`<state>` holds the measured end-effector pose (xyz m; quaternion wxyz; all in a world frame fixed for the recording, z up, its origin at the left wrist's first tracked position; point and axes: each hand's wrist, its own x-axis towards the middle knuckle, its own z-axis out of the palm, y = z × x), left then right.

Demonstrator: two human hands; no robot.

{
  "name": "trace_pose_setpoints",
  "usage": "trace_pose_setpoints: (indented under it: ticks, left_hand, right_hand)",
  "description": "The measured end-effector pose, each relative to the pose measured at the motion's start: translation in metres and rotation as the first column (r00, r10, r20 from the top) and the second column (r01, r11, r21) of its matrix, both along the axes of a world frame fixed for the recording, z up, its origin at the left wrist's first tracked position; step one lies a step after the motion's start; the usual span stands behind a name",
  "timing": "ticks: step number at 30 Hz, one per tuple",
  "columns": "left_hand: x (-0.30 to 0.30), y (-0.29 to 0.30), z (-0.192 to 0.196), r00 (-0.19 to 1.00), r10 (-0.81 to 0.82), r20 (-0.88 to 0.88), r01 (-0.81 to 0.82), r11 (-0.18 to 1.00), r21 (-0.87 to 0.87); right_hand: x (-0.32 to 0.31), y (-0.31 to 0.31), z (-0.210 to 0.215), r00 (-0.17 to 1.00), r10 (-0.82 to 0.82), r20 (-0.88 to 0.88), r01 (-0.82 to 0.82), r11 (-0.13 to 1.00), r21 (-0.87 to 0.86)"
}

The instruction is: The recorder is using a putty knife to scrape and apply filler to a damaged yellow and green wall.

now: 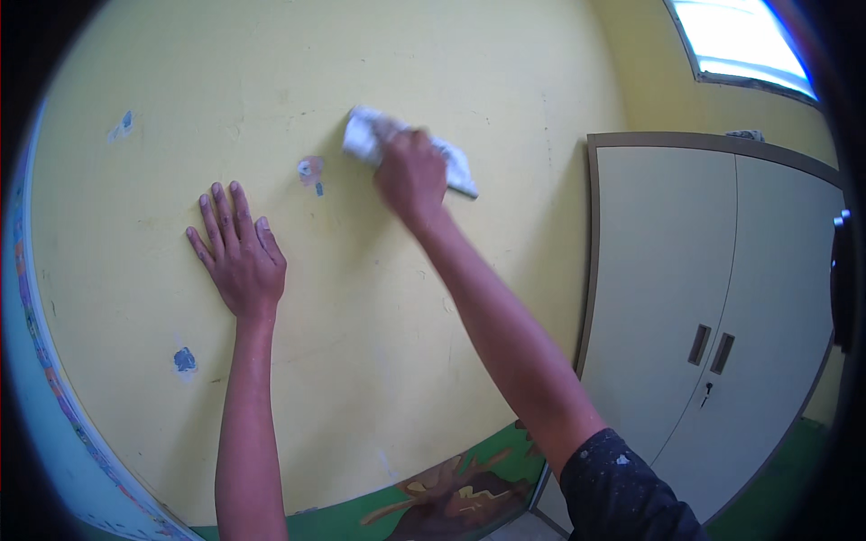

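My left hand [239, 257] rests flat against the yellow wall [361, 379], its fingers spread and nothing in it. Higher up and to the right, my right hand [410, 176] grips a pale cloth [456, 167] against the same wall; the hand and cloth are slightly blurred. The hand covers the cloth's middle. Between the two hands sits a worn pinkish and blue patch [311, 169] on the wall. A dark blue patch [184, 360] lies below my left hand, and a small pale blue one [122, 124] is at the upper left.
A two-door cabinet [663, 261] with brown edges stands at the right, a key [707, 393] in its lock. Above it is a bright window [744, 41]. Along the wall's bottom runs a green and brown mural [460, 491]. A patterned border strip [50, 374] edges the left.
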<state>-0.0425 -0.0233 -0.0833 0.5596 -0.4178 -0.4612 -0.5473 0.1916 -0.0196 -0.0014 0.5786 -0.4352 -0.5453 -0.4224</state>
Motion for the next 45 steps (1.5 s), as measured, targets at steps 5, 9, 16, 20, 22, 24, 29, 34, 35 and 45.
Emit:
trace_pose_setpoints:
  ticks: [5, 9, 16, 20, 22, 24, 29, 34, 35, 45]
  left_hand:
    - [0.001, 0.002, 0.002, 1.0, -0.003, -0.007, 0.003, 1.0, 0.01]
    - [0.011, 0.001, 0.004, 1.0, -0.016, 0.002, 0.016, 1.0, 0.004]
    - [-0.003, 0.001, -0.001, 0.999, -0.035, -0.019, 0.035, 0.999, 0.005]
    - [0.007, -0.005, 0.001, 1.0, -0.027, 0.003, 0.027, 0.999, -0.031]
    - [0.006, -0.005, 0.0, 1.0, -0.028, 0.006, 0.028, 0.999, -0.042]
    - [0.0, -0.006, -0.001, 0.999, -0.042, -0.009, 0.042, 0.999, -0.034]
    - [0.0, -0.006, -0.002, 0.999, -0.032, -0.017, 0.031, 0.999, -0.044]
    - [0.006, -0.005, -0.001, 0.999, -0.048, -0.011, 0.047, 0.998, -0.048]
    - [0.005, -0.005, -0.001, 0.998, -0.059, -0.013, 0.058, 0.997, -0.049]
    - [0.008, -0.012, 0.001, 0.998, -0.066, -0.015, 0.065, 0.996, -0.061]
  right_hand:
    - [0.021, 0.015, -0.059, 0.941, 0.028, 0.339, -0.122, 0.958, 0.261]
    - [0.026, -0.018, -0.021, 0.997, 0.071, -0.023, -0.072, 0.997, -0.024]
    - [-0.005, -0.001, -0.119, 0.925, 0.04, 0.378, -0.113, 0.978, 0.173]
    - [0.014, -0.035, -0.035, 0.994, -0.026, 0.102, 0.032, 0.998, -0.056]
    - [0.012, -0.029, -0.012, 0.994, -0.074, 0.085, 0.085, 0.987, -0.134]
    - [0.005, -0.022, -0.045, 0.989, -0.037, 0.146, 0.038, 0.999, -0.006]
    - [0.023, -0.009, -0.055, 0.983, -0.02, 0.182, 0.014, 0.999, 0.033]
    - [0.015, -0.02, -0.014, 0.994, -0.053, 0.092, 0.061, 0.994, -0.089]
    - [0.009, -0.015, -0.028, 0.988, -0.057, 0.14, 0.061, 0.998, -0.025]
    - [-0.027, -0.044, -0.004, 0.991, -0.082, 0.103, 0.105, 0.963, -0.247]
